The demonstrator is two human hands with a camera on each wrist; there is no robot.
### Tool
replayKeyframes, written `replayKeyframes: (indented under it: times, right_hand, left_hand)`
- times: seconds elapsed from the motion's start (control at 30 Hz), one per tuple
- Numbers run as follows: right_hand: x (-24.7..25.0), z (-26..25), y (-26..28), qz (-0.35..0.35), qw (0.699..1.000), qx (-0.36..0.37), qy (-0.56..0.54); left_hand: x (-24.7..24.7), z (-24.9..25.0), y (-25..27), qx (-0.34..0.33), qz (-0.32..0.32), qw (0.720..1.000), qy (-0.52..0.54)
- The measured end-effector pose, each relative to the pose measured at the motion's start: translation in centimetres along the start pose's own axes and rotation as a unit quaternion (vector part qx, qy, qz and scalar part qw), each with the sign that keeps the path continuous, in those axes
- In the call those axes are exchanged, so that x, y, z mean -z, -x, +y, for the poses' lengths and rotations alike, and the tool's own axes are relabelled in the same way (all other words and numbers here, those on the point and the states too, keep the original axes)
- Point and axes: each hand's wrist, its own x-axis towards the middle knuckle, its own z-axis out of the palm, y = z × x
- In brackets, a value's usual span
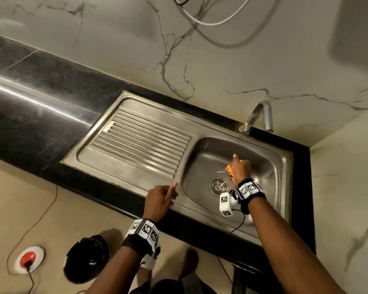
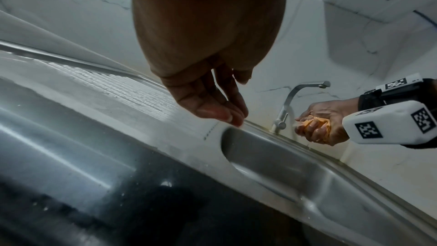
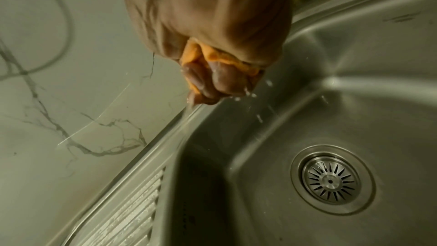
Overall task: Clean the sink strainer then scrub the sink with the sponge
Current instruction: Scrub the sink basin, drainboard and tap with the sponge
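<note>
Your right hand [image 1: 239,169] is fisted tight round the orange sponge [image 3: 203,57] above the basin, w/ drops falling: you're wringing it. Strainer [image 1: 218,186] sits seated in the drain. Left hand [image 1: 160,200] is loose, holding nothing, fingertips at the sink [image 1: 284,166] rim, probably touching. Next: press sponge to basin wall & scrub.

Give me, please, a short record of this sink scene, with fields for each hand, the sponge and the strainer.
right hand: squeezes the orange sponge above the sink basin; drops fall
left hand: holds nothing; fingers relaxed at the sink edge beside the drainboard
strainer: seated in the drain
tap: no stream visible
</note>
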Motion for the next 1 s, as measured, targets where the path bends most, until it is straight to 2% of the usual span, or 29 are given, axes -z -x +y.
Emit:
replayKeyframes:
  times: [0.2,0.43,0.57,0.73,1.0]
  right_hand:
    - [-0.4,-0.3,-1.7,0.020,0.997,0.033,0.066]
    - [-0.5,-1.1,-2.9,0.031,0.993,0.067,0.087]
    - [-0.6,2.4,-9.9,0.056,0.989,0.060,0.121]
    - [0.6,-1.9,-3.3,0.049,0.988,0.089,0.116]
    - [2.2,-5.3,-0.1,0.038,0.992,0.122,-0.007]
  left_hand:
    - [-1.1,0.0,0.2,0.013,0.009,1.000,0.010]
    - [-2.2,0.3,0.0,0.021,0.025,0.999,0.015]
    - [-2.5,0.7,-0.2,0.013,0.039,0.998,-0.051]
    - [-3.0,1.2,-0.3,0.009,0.042,0.995,-0.085]
    - [-3.6,0.5,0.0,0.007,0.058,0.993,-0.100]
